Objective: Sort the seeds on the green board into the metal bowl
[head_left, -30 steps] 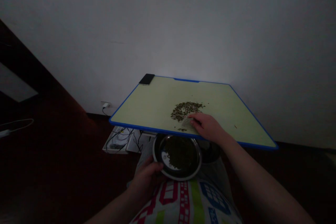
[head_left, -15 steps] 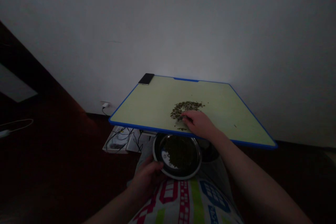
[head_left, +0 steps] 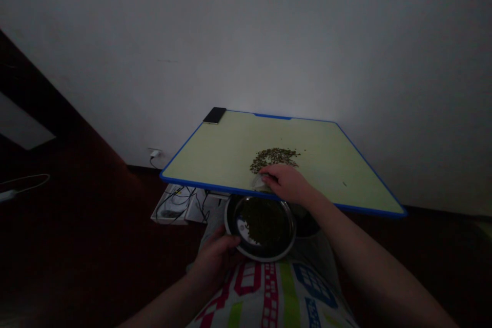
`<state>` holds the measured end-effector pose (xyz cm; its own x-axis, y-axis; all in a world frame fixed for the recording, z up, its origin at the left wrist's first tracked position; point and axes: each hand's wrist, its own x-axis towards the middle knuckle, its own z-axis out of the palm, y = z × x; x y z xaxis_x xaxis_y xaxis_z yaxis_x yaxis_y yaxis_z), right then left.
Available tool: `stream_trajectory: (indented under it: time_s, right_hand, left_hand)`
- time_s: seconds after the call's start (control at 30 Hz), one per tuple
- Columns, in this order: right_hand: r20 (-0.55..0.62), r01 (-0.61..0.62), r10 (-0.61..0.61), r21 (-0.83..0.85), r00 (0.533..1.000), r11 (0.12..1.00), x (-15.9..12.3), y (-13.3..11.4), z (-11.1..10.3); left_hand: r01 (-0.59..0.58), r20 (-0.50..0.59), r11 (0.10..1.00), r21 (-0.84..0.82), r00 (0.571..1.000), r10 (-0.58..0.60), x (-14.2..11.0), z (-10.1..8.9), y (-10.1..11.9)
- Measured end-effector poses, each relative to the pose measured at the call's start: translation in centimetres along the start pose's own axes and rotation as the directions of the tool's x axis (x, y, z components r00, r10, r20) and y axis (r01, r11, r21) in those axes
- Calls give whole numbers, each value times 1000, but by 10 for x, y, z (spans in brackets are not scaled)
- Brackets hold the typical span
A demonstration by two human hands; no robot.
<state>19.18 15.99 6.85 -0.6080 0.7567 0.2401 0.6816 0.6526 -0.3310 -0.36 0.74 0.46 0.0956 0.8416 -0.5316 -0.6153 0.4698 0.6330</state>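
My left hand (head_left: 217, 255) is closed on the near left rim of a round metal bowl (head_left: 265, 258), its thumb over the edge. The bowl sits in my lap under the table's front edge and holds a heap of small dark-green grains (head_left: 265, 223). On the pale yellow table (head_left: 215, 148), my right hand (head_left: 287, 182) is closed on a small, clear, flat piece (head_left: 257, 181) and presses it near the front edge. Just beyond those fingers lies a loose spread of small brown-green grains (head_left: 272, 156). The piece's exact kind is not clear.
A dark phone (head_left: 214, 115) lies at the table's far left corner. The table has a blue rim (head_left: 369, 166) and stands against a wall. Below its left side is a white box (head_left: 171, 212) with cables. A plug (head_left: 154, 154) sits in the wall.
My right hand has moved slightly left and toward the front edge with the clear piece. The grains near that edge are now mostly covered. My left hand and the bowl have hardly moved.
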Motion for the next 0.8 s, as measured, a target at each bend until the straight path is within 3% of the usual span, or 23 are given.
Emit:
stream_trajectory:
  time_s: [0.63,0.8]
  right_hand:
    - [25,-49,47,84,999,995,-1,-7,-8]
    - [46,-17,11,120,999,993,-5,-6,-8]
  left_hand:
    - [-10,-34,1000,-7,999,10,-5,4,3]
    - [-8,-33,1000,-8,999,8,-4,2,2]
